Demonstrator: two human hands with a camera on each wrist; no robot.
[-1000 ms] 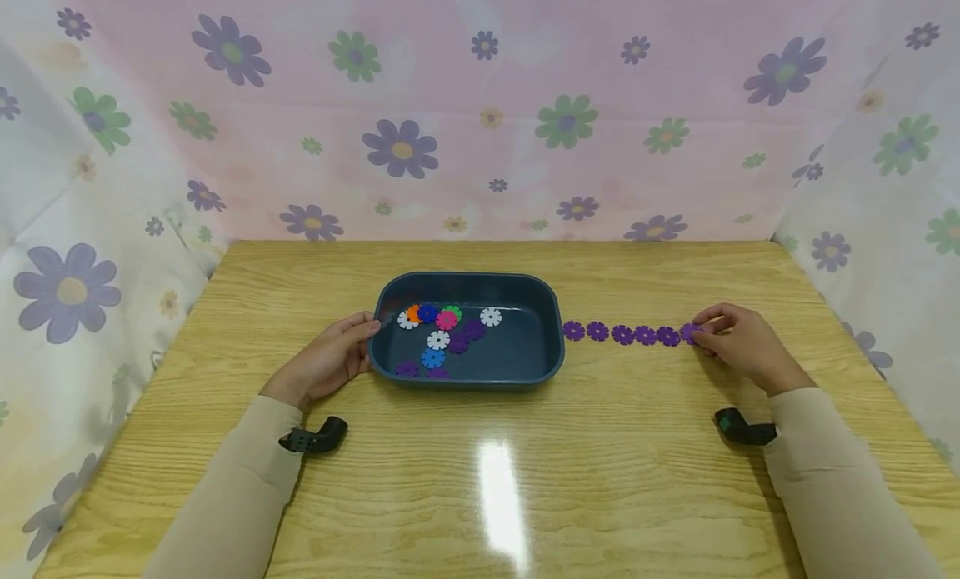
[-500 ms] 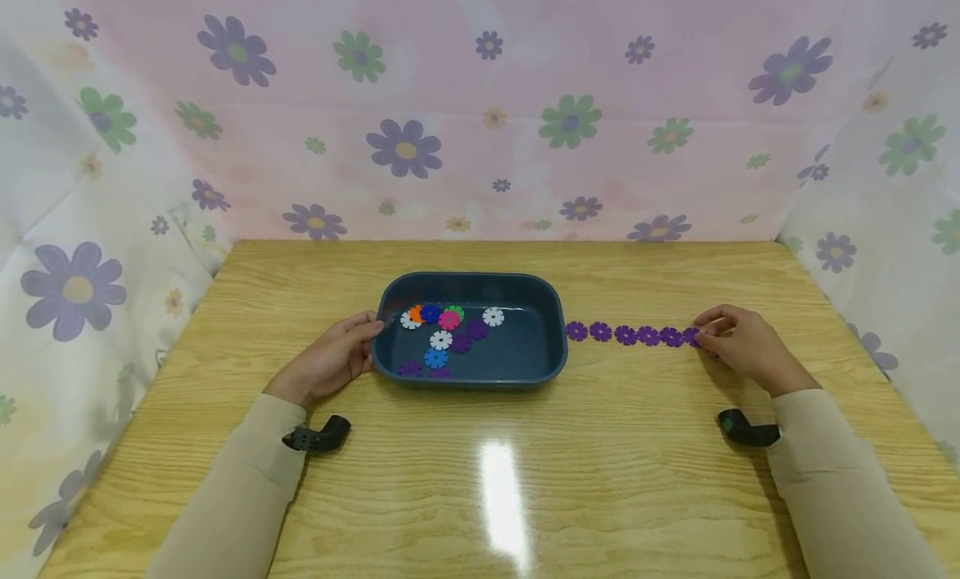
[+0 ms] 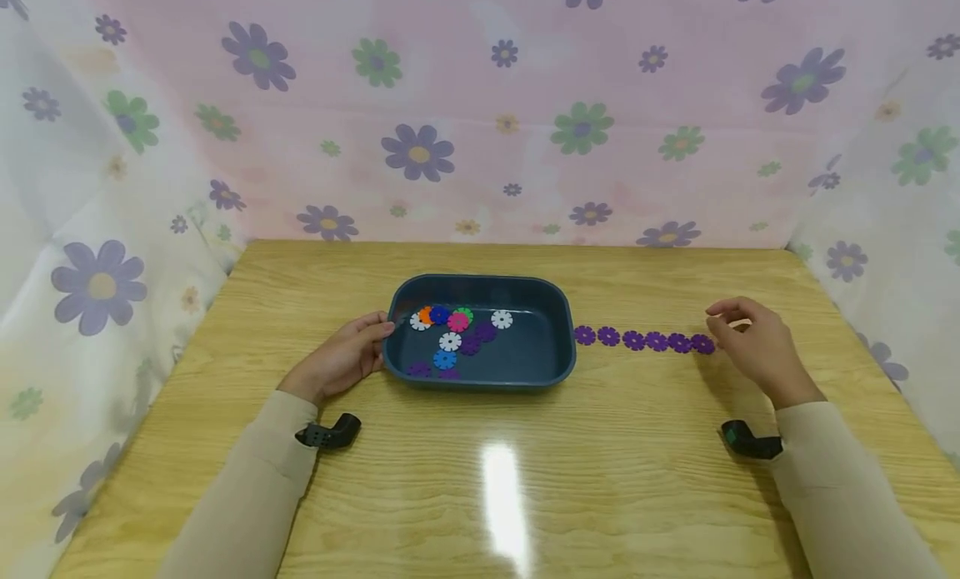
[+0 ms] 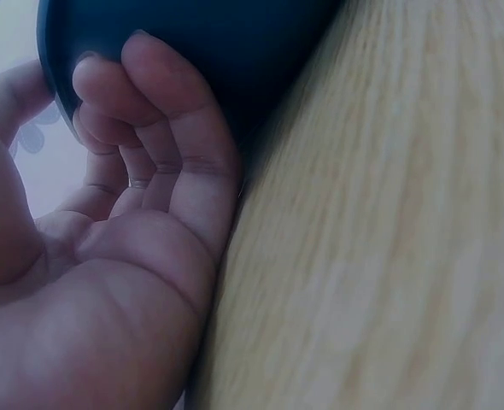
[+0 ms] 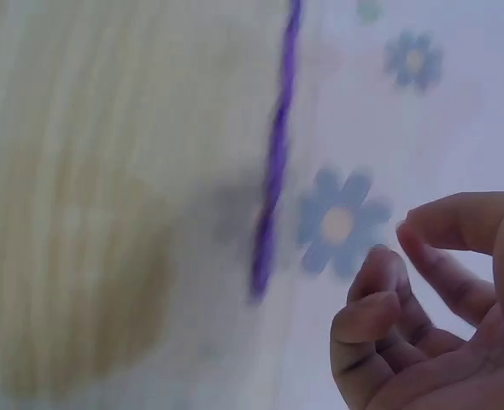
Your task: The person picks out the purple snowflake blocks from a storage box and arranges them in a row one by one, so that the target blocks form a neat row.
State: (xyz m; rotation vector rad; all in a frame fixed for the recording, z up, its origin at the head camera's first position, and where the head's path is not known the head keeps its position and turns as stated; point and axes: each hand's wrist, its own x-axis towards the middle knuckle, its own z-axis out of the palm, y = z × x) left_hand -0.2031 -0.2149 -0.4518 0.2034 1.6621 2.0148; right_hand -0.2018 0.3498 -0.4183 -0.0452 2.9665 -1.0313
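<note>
My left hand (image 3: 343, 356) holds the left end of a dark blue plastic tray (image 3: 528, 354), thumb at the rim and curled fingers against the outer wall in the left wrist view. Several snowflake discs lie inside, among them a white disc (image 3: 450, 341), a pink disc (image 3: 458, 321) and a light blue disc (image 3: 445, 360). A row of purple snowflake discs (image 3: 657, 341) stretches along the table from the tray's right side. Just past its right end is my right hand (image 3: 763, 354), fingers loosely bent and holding nothing. In the right wrist view those fingers are apart from the row.
The wooden table (image 3: 420, 479) runs back to a flower-printed cloth (image 3: 480, 171), which also hangs at both sides. Each wrist carries a black camera mount, the left mount (image 3: 333, 431) and the right mount (image 3: 750, 441). A bright reflection lies on the table's near part.
My right hand has let go of the rightmost purple disc and lifted slightly away from it. The left hand keeps its hold on the tray. The head view has shifted a little.
</note>
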